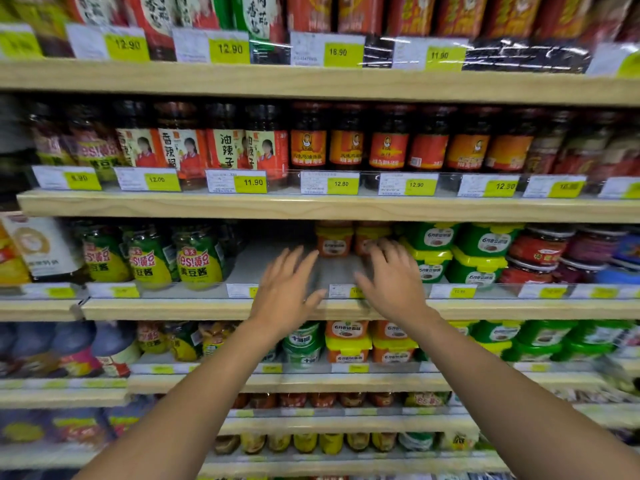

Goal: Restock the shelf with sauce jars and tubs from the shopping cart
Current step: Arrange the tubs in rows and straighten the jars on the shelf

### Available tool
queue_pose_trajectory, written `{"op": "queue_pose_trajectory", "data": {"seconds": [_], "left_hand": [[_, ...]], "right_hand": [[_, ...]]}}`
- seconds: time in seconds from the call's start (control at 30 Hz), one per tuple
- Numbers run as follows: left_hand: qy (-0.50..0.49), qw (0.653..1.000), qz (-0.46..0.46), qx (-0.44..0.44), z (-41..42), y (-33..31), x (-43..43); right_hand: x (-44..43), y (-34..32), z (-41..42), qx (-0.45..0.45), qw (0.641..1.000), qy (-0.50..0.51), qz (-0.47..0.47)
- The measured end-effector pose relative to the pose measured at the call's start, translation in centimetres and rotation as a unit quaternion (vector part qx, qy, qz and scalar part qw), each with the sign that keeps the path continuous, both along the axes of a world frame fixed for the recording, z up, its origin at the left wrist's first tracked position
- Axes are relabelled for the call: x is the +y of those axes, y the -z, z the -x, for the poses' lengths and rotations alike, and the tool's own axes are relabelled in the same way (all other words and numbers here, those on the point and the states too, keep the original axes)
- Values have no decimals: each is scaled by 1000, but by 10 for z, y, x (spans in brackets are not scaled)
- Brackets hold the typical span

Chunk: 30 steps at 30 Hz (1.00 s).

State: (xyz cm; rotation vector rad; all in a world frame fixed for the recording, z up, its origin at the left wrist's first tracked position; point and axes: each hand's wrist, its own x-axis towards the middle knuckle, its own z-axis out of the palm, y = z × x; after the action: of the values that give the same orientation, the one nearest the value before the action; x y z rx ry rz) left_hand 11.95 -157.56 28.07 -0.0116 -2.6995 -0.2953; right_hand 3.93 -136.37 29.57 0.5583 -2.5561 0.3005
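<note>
Jars (pixel 197 258) left (orange tubs (pixel 334 242) rearward).

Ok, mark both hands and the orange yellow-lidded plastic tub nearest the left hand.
Left hand (pixel 284 295): head view, its back.
Right hand (pixel 394 285): head view, its back.
Orange yellow-lidded plastic tub (pixel 333 247): head view, front label.

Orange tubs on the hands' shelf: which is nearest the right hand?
The right orange yellow-lidded plastic tub, beside the green tubs; the fingers of the right hand overlap it.
</note>
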Motion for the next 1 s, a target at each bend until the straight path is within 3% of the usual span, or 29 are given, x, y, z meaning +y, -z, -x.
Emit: {"op": "queue_pose_trajectory", "data": {"seconds": [0.33,0.57,1.0], "left_hand": [[117,992,20,-32,-108,64,72],[221,971,5,-93,-151,108,159],[374,899,-33,-226,-175,163,397]], "right_hand": [[94,51,-133,-42,999,31,-16],[223,100,-231,-97,985,145,17],[469,158,-397,-166,895,405,90]]}}
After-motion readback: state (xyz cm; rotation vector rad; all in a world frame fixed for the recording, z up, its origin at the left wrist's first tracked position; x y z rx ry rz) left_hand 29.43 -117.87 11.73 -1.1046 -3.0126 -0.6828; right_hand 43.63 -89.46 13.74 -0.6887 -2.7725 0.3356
